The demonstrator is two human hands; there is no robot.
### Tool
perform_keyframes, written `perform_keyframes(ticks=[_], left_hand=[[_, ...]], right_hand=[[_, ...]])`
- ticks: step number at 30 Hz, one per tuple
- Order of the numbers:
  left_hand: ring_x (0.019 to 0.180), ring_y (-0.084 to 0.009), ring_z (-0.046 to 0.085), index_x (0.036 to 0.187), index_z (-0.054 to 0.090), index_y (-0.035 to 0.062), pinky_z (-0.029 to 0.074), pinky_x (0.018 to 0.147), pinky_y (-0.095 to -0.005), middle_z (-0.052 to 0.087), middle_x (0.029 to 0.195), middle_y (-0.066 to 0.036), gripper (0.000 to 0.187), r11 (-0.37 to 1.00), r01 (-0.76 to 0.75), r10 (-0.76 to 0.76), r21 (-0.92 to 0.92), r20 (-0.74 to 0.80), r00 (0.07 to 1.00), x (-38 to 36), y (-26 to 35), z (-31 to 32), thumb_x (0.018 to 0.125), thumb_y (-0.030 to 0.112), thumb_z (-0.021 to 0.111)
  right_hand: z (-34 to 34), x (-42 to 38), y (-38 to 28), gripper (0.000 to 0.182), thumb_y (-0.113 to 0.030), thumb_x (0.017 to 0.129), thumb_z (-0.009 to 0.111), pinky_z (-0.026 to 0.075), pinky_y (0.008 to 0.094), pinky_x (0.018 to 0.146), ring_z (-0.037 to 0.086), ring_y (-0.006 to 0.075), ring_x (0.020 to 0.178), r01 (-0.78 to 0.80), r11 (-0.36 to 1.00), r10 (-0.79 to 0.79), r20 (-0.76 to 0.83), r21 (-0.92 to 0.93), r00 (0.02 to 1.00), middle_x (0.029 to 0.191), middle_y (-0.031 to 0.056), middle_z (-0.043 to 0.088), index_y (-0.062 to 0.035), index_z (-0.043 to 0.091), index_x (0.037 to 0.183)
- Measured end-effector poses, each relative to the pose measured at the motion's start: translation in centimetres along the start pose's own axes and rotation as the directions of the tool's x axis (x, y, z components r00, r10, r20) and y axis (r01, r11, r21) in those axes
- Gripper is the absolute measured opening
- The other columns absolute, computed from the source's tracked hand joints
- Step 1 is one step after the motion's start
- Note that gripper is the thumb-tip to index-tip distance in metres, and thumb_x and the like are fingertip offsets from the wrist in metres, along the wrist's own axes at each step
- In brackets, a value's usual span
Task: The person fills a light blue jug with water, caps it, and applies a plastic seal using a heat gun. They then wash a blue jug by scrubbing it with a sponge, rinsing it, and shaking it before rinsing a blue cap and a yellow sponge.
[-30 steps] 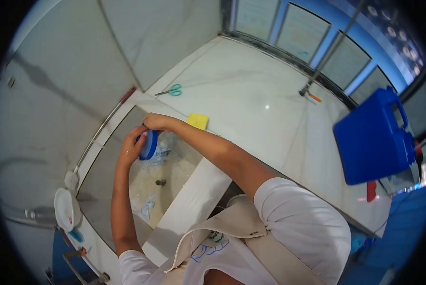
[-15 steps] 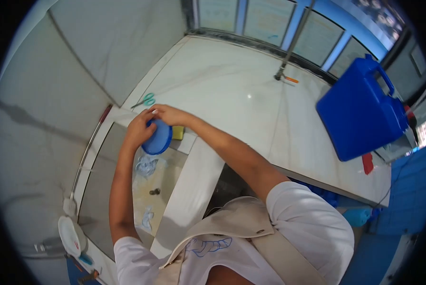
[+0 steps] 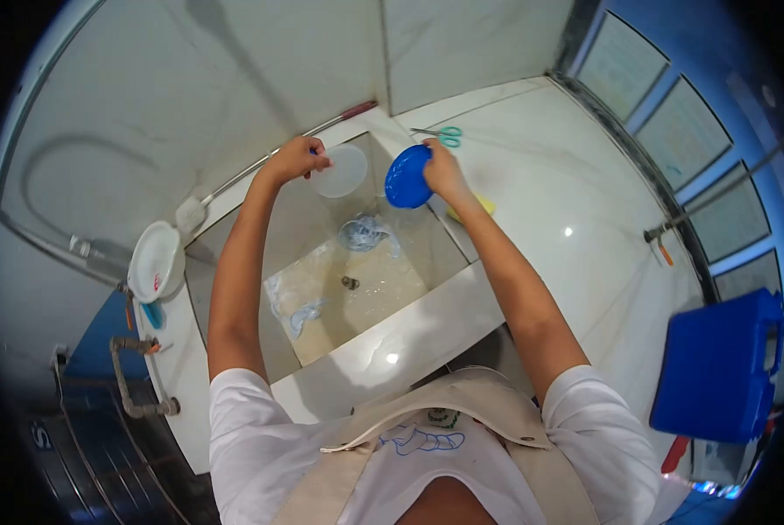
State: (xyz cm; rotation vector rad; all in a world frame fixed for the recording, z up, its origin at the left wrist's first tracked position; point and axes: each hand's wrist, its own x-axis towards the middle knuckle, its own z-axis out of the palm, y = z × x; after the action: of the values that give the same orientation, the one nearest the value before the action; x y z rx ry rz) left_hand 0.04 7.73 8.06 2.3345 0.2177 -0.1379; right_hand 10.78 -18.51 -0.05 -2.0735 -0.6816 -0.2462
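Observation:
Over the sink (image 3: 392, 324), my left hand (image 3: 297, 160) pinches the edge of a translucent round plastic container (image 3: 343, 171). My right hand (image 3: 444, 171) grips a round blue lid (image 3: 407, 179) by its right side, above the sink's far right corner. The two pieces are apart, with a narrow gap between them. Below, a pale blue cloth (image 3: 363, 233) lies crumpled in the basin, and a smaller cloth piece (image 3: 304, 317) is nearer me by the drain (image 3: 350, 283). A yellow sponge (image 3: 479, 207) on the counter is partly behind my right forearm.
Green-handled scissors (image 3: 449, 136) lie on the counter (image 3: 554, 149) beyond my right hand. A white basin (image 3: 157, 260) stands on the left ledge, near a long-handled brush (image 3: 191, 213). At the right are a tap (image 3: 659, 236) and a large blue jerrycan (image 3: 716, 367).
The blue lid and the translucent container, held together before, are now separated, one in each hand. My hands have spread apart, and the view has turned toward the sink.

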Motion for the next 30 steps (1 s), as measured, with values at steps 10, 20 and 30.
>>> perform_keyframes(ticks=[10, 20, 30], left_hand=[[0.052, -0.024, 0.059, 0.068, 0.062, 0.0019, 0.048, 0.055, -0.0361, 0.061, 0.064, -0.012, 0.026, 0.96, 0.251, -0.205, 0.122, -0.304, 0.93, 0.5, -8.2, 1.4, 0.067, 0.027, 0.066], [0.07, -0.0362, 0.063, 0.095, 0.055, -0.0075, 0.051, 0.065, -0.0439, 0.063, 0.076, -0.023, 0.042, 0.856, 0.22, 0.005, 0.467, -0.432, 0.902, -0.4, -9.9, 2.8, 0.064, 0.019, 0.06], [0.044, -0.017, 0.055, 0.083, 0.054, -0.0054, 0.043, 0.038, -0.0294, 0.059, 0.06, -0.014, 0.023, 0.987, 0.124, -0.118, 0.099, -0.065, 0.991, -0.9, 1.9, 9.8, 0.07, 0.014, 0.057]], right_hand=[[-3.7, -2.1, 4.7, 0.025, -0.013, 0.087, 0.049, 0.047, 0.0326, 0.072, 0.061, 0.0233, 0.081, -0.471, 0.839, 0.426, 0.208, 0.274, 0.881, 0.092, 0.0179, 0.063, -0.0024, 0.057, 0.108], [-2.7, -5.3, 0.7, 0.033, -0.012, 0.078, 0.054, 0.048, 0.0368, 0.074, 0.06, 0.0316, 0.083, -0.234, 0.951, 0.208, 0.144, 0.204, 0.968, 0.093, 0.0187, 0.061, -0.0033, 0.055, 0.109], [-14.4, -5.5, -5.9, 0.044, -0.005, 0.069, 0.059, 0.05, 0.041, 0.055, 0.061, 0.0322, 0.077, 0.368, 0.676, -0.202, 0.319, -0.638, 0.926, 0.101, 0.0165, 0.05, -0.0033, 0.047, 0.112]])
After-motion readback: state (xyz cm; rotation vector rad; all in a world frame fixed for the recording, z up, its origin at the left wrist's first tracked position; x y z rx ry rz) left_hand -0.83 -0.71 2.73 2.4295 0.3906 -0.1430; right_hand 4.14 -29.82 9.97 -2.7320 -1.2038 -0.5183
